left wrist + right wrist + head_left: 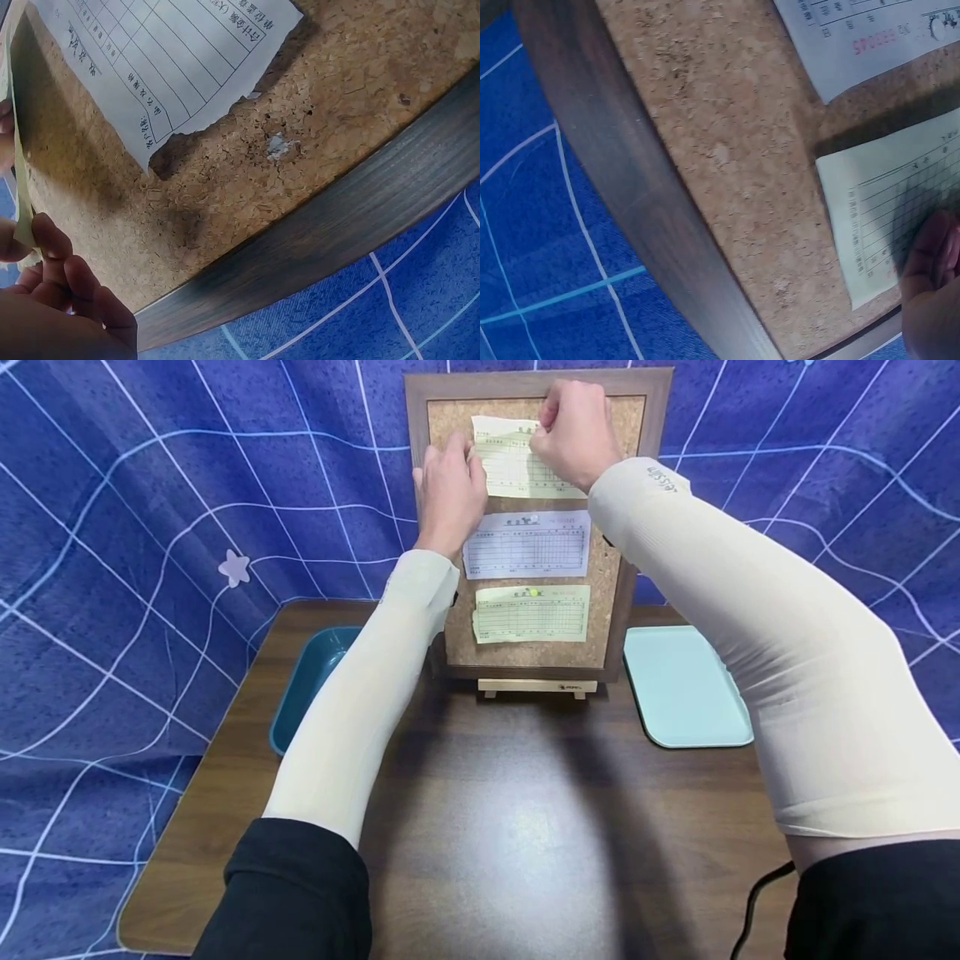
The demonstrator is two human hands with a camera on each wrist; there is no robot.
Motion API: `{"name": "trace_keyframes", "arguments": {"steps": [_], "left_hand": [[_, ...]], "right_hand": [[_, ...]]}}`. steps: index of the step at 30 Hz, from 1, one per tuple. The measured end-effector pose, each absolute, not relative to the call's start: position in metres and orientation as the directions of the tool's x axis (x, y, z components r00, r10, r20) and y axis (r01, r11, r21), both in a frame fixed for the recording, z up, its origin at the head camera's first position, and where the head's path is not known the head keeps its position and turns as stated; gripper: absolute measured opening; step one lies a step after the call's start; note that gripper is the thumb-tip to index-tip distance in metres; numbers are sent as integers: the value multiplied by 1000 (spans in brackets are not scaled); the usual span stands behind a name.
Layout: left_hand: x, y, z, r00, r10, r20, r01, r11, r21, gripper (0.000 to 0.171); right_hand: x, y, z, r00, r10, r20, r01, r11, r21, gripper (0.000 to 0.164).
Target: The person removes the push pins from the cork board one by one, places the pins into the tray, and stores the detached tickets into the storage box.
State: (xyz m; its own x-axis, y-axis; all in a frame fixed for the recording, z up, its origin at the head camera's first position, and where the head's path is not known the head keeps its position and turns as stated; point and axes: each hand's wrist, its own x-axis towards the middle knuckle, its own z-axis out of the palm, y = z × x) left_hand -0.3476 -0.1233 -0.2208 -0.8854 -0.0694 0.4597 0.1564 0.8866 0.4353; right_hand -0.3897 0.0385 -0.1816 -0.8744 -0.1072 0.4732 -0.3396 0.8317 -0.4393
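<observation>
A pale yellow receipt slip (517, 468) lies at the top of a framed cork board (603, 602). My left hand (452, 485) pinches its left edge; in the left wrist view that edge stands away from the cork. My right hand (579, 431) has its thumb and fingers drawn together at the slip's top middle, and what lies between them is hidden. Below hang a white-blue slip (527, 547) with a white pin (534, 518) and a light green slip (532, 618) with a yellow pin (534, 592). The white-blue slip has a torn edge in the left wrist view.
The board leans on a small wooden stand (537, 686) on the brown table (480, 860). At left is a dark teal tray (315, 656), partly behind my left arm; a light blue tray (686, 689) lies at right. A blue patterned curtain (150, 568) hangs behind.
</observation>
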Motion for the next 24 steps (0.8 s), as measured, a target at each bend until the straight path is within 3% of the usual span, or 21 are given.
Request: {"name": "trace_keyframes", "arguments": {"steps": [9, 24], "left_hand": [[-348, -132, -222, -882, -105, 459, 150, 862, 485, 29], [-351, -161, -221, -854, -164, 494, 152, 829, 538, 25]], "right_hand": [[-383, 48, -186, -825, -225, 518, -450, 816, -363, 14], [-381, 69, -185, -769, -255, 586, -480, 836, -266, 14]]}}
